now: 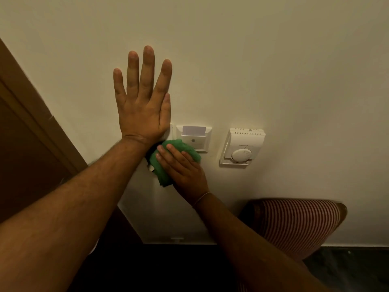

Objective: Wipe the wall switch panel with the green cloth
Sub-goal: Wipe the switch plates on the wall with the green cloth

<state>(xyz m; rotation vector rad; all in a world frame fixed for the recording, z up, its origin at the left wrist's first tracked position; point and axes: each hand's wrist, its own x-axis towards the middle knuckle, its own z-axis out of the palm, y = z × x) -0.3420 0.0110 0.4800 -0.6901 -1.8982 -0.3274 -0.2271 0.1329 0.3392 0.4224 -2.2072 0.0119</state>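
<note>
The left hand (143, 106) is flat against the cream wall (252, 60), fingers spread wide and pointing up, its heel covering most of the wall switch panel (171, 131), of which only a thin white edge shows. Just below, the right hand (181, 165) presses the bunched green cloth (166, 163) to the wall, fingers laid over it, at the lower left corner of the key-card holder (194, 137) with a card in its slot. Further right sits a white thermostat (242, 147) with a round dial. A striped chair back (294, 222) stands below, and a brown door frame (31, 114) runs along the left.
</note>
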